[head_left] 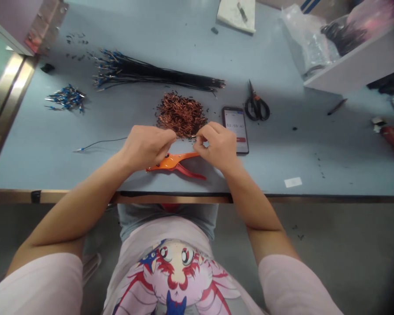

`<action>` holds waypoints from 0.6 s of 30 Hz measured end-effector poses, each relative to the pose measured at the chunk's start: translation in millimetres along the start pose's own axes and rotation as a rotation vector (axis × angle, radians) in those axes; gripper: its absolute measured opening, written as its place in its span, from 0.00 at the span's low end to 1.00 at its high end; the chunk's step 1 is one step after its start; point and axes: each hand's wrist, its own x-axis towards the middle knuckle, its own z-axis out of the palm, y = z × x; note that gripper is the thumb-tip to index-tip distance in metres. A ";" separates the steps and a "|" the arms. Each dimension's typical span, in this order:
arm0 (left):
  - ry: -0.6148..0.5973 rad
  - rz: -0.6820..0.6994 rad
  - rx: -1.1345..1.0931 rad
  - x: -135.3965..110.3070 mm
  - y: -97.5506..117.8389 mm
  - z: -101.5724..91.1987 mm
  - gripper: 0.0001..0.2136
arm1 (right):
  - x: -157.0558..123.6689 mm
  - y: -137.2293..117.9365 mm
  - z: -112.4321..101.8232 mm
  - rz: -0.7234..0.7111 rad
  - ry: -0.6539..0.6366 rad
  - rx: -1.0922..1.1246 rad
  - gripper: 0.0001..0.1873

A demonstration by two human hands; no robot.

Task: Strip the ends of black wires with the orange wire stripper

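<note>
My left hand (147, 146) is closed around a thin black wire (108, 141). The wire trails left across the table to a blue-collared metal terminal (80, 150). With thumb and index finger, my right hand (218, 144) pinches what looks like the wire's copper-coloured end, partly hidden by the fingers. Just behind both hands lies a heap of short copper strands and black bits (182, 113). An orange and red hand tool (170, 162), like a wire stripper, rests under and in front of them, its handles spread to the right.
A bundle of black wires (164, 75) with blue terminals lies at the back, left of black-handled scissors (256, 109). A phone (236, 120) sits beside my right hand. Loose blue terminals (68, 98) are piled at left. A shelf (357, 59) with plastic bags stands back right.
</note>
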 end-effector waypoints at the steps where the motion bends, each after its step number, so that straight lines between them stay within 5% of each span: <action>1: 0.057 -0.045 -0.011 0.3 -6.5 -1.3 0.08 | 0.7 12.3 -0.6 0.058 0.034 -0.003 0.08; 4: 0.314 -0.255 -0.057 1.6 -26.8 -2.9 0.05 | 3.3 46.2 1.4 0.260 0.122 0.057 0.07; 6: 0.416 -0.297 -0.047 2.6 -33.8 0.3 0.05 | 4.8 54.2 6.8 0.215 0.012 0.174 0.08; 15: 0.258 -0.196 -0.041 1.4 -17.7 26.0 0.07 | -0.5 9.0 5.8 0.068 -0.450 0.414 0.12; 18: 0.258 -0.190 -0.072 2.2 -18.4 26.3 0.07 | -0.2 7.7 -0.6 0.064 -0.398 0.393 0.16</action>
